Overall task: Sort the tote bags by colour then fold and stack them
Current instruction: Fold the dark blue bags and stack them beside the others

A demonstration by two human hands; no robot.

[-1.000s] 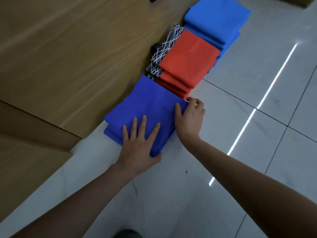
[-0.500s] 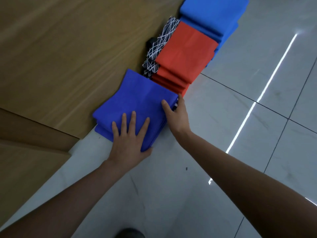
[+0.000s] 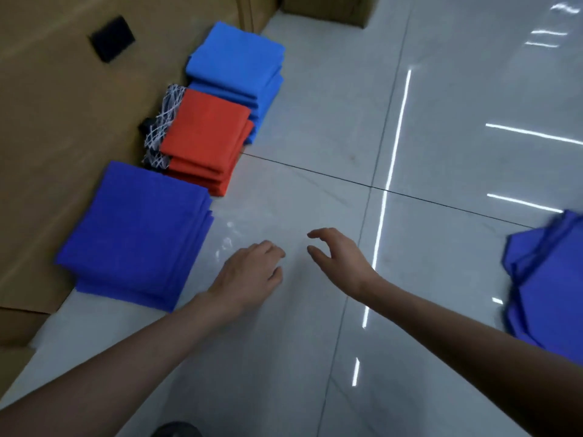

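Between folds: left hand & right hand hover empty, fingers loose. The folded dark-blue stack lies just left of them. Next, prob. a reach for the unfolded blue bags far to their right.

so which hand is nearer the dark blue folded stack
Left. The left hand is just right of the dark blue stack, apart from it; the right hand is farther right.

Glossy pale floor tiles with light streaks beside wooden panelling.
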